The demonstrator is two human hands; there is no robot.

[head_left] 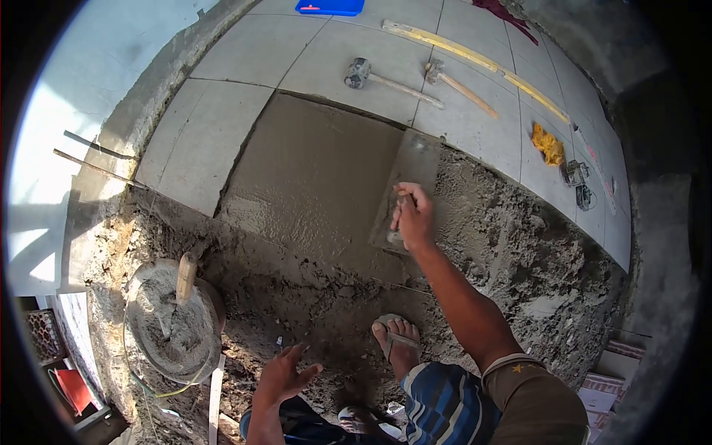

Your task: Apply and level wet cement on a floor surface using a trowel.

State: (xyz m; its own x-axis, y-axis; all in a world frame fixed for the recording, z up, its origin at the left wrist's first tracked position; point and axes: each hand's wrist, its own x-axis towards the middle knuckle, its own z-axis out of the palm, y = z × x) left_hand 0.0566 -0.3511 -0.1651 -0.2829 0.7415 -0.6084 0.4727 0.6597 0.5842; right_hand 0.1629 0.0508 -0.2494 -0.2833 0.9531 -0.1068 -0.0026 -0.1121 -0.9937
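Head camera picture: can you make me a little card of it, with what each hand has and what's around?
Right hand: gripping a float at the right edge of the smooth mortar
Left hand: empty, fingers partly curled
Bucket: at left, with grey mix and a trowel inside
On the tiles: mallet, hammer, yellow bar, yellow cloth, blue tray

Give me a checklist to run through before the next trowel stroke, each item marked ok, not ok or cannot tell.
1. Right hand gripping the flat trowel: ok.
2. Left hand free: ok, it holds nothing.
3. Mortar patch evenly smooth: not ok, rougher at its lower left.
4. Mortar patch level: cannot tell from one view.
5. Rubber mallet and hammer off the mortar: ok, both lie on the tiles.
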